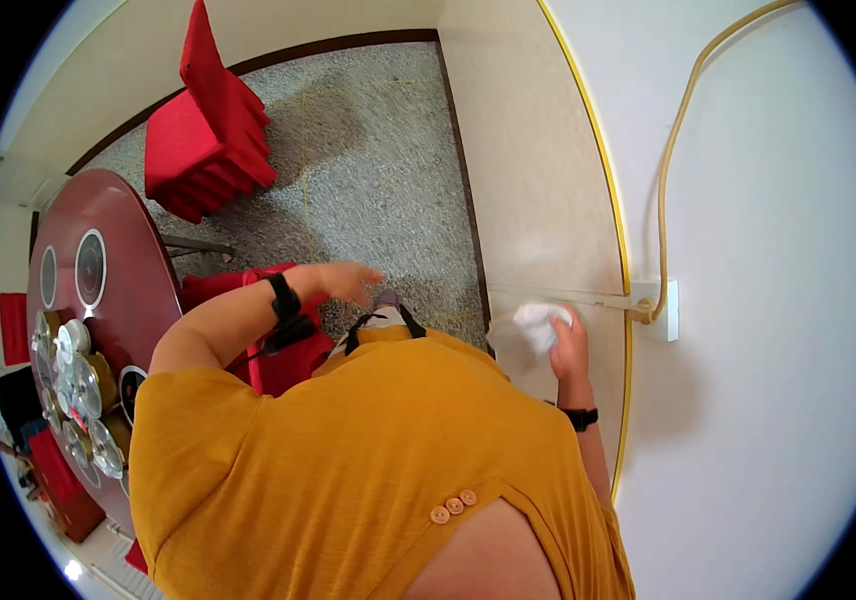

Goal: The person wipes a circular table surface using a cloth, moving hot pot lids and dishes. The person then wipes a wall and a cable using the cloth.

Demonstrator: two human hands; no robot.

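In my right hand (570, 352) is a crumpled white cloth (540, 322), pinched between thumb and fingers. It is against or close to the beige lower wall panel (538, 190), by a pale horizontal strip that leads to a white wall box (660, 311). I cannot tell if the cloth touches the wall. My left hand (350, 282) hangs free in front of my body, slightly blurred, its fingers stretched out with nothing in them. Below and beside that forearm stands a red-covered chair (293, 365).
A round dark red table (133, 235) to the left carries glass-lidded pots (98, 385) and round black hotplates (91, 268). Another red-covered chair (203, 140) stands farther off on the grey speckled floor (378, 150). A yellowish cable (664, 190) runs up the white wall on the right.
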